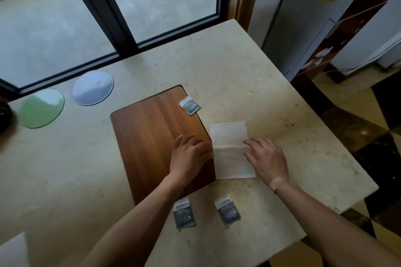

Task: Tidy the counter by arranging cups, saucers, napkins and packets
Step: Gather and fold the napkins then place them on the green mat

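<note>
left hand (pixel 188 154) flat on board (pixel 147 136) | right hand (pixel 268 158) pressing napkin (pixel 230 136)

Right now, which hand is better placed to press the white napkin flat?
Right hand: its fingers already rest on the napkin. The left hand lies mostly over the wooden board, at the napkin's edge.

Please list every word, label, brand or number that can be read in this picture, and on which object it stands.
None can be read.
Packet on the wooden board's corner: print too blurred.
Left near packet: too blurred.
Right near packet: too blurred.
Napkin: no print visible.
</note>
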Motion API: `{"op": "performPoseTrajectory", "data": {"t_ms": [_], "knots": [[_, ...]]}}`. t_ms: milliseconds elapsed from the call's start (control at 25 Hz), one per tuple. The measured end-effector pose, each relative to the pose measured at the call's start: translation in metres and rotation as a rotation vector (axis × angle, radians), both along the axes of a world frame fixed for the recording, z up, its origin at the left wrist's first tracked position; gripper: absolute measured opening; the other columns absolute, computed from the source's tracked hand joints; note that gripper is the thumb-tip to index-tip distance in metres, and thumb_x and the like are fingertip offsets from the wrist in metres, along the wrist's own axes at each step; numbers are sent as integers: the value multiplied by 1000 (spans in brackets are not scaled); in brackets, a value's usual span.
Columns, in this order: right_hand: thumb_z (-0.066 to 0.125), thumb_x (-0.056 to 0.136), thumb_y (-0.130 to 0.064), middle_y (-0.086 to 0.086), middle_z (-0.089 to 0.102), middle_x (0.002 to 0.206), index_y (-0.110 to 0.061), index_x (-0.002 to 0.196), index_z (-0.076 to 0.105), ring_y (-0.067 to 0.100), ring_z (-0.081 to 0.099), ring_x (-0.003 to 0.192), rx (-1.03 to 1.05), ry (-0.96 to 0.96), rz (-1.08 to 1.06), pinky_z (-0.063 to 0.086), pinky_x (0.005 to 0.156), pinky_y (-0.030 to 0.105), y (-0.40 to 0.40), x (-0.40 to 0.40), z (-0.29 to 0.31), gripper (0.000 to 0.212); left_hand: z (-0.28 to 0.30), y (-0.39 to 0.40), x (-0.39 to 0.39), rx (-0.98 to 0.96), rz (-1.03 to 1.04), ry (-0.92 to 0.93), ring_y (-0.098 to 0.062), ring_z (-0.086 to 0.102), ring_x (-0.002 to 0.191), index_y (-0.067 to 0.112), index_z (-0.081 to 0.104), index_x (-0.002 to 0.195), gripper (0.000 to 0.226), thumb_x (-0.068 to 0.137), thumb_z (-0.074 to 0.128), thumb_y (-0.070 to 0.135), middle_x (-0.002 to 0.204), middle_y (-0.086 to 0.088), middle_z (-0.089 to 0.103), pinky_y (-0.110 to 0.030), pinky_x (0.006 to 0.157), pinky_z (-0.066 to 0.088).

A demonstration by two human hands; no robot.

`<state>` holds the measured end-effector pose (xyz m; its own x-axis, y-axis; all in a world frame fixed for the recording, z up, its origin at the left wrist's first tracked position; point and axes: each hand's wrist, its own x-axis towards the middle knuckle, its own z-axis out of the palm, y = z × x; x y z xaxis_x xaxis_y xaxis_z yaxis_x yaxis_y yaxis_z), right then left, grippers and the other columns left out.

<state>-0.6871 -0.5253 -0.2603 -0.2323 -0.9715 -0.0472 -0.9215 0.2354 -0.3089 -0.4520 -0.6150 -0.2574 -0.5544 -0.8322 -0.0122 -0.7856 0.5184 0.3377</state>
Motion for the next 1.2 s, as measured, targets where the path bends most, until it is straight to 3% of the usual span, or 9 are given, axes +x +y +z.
{"op": "performPoseTrajectory", "data": {"t_ms": [280,800,960,1080,1200], "knots": [[79,71,-28,2,66,107,-25,97,72,26,58,98,-17,-53,-8,47,78,37,-10,-10,-22,27,-19,-6,-20,20,-3,-16,-17,47,110,36,69,113,30,88,60,49,110,11,61,-37,102,32],[76,72,-26,-3,65,104,-25,80,69,23,55,99,14,-130,-85,40,77,34,-26,-5,-15,11,-22,-9,-28,68,59,82,-13,49,106,29,69,102,18,94,55,36,110,10,60,-29,99,31],[72,74,-23,-8,65,103,-28,77,63,17,53,100,16,-312,-65,44,82,32,-25,-1,5,11,-11,-8,-27,219,94,262,-9,51,102,24,65,96,18,90,55,38,114,9,55,-26,86,48],[69,80,-21,-7,66,96,-24,77,61,13,56,95,49,-582,-154,49,79,33,-20,8,26,8,5,-3,-26,437,161,499,-11,53,100,23,59,86,15,83,56,37,113,10,53,-23,75,55],[68,83,-19,0,66,82,-19,79,63,16,62,83,33,-865,-251,53,71,36,-15,20,47,7,22,-2,-22,676,230,805,-22,60,94,26,58,78,8,78,56,34,100,1,64,-34,75,55]]}}
